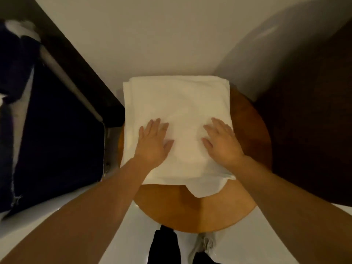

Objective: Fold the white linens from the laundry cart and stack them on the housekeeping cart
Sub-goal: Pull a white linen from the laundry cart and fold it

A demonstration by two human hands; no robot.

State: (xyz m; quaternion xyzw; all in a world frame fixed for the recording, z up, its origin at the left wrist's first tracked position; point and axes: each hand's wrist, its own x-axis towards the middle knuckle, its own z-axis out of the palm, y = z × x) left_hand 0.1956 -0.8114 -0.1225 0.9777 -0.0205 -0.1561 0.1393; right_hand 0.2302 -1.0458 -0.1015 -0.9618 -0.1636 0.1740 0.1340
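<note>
Pretty plain room tbh; the wall (152, 35) straight ahead is a flat off-white, and the light is warm and yellowish, so everything reads a bit beige; a big soft curved shadow (266, 44) falls across the wall's upper right. A small round wooden table (190, 212) sits in the middle, orange-brown top, close to the wall; on its right is a large dark brown surface (314, 111), door or cabinet, can't tell which; a dark brown band (76, 60) runs diagonally down the wall's left side; the floor (122, 235) underneath is pale, glossy and slightly reflective.
</note>
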